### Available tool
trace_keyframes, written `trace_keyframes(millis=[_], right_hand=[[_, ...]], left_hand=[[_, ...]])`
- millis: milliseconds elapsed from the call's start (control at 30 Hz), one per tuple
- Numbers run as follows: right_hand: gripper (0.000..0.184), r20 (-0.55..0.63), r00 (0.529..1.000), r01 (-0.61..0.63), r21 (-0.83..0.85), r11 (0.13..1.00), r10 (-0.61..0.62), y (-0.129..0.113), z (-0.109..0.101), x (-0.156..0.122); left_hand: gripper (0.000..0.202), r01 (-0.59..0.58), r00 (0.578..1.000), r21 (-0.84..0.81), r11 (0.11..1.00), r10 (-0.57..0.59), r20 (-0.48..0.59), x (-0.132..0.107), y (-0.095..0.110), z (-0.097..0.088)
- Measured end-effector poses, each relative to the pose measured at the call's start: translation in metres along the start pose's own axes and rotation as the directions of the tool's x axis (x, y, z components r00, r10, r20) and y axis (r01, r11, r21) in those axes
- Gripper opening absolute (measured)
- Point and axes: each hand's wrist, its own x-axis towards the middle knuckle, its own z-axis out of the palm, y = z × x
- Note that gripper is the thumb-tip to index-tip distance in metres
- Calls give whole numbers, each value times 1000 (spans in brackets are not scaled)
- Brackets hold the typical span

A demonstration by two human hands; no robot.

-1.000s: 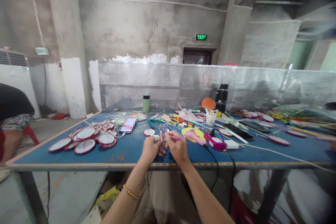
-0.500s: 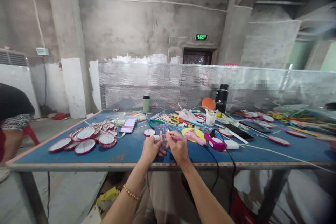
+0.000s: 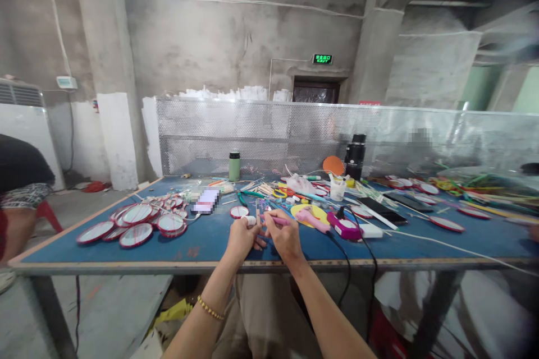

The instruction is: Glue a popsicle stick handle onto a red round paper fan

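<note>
Blue table [image 3: 202, 252], heaped red-rimmed discs [image 3: 137, 214], close handwork at the near edge.
The right hand [image 3: 286, 238] is closed round a pink pen-like tool [image 3: 275, 220]; just beside it, the left hand [image 3: 241, 239] pinches what looks like a small pale strip [image 3: 258, 209]. The strip seems mid-work, not yet set down; whether the discs are finished, or how much remains, I cannot tell.

Soft, greyish indoor light, glowing green exit sign [image 3: 322, 59], wide-angle stretch at the edges, dark blurry upper-right corner.
</note>
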Motion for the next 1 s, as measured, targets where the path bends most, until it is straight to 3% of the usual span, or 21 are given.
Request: trace_keyframes(millis=[1000], right_hand=[[28,-20,1000,24,-49,999,-25,1,-1,-2]], left_hand=[[24,-2,1000,27,1000,3,-21,-4,5,1]])
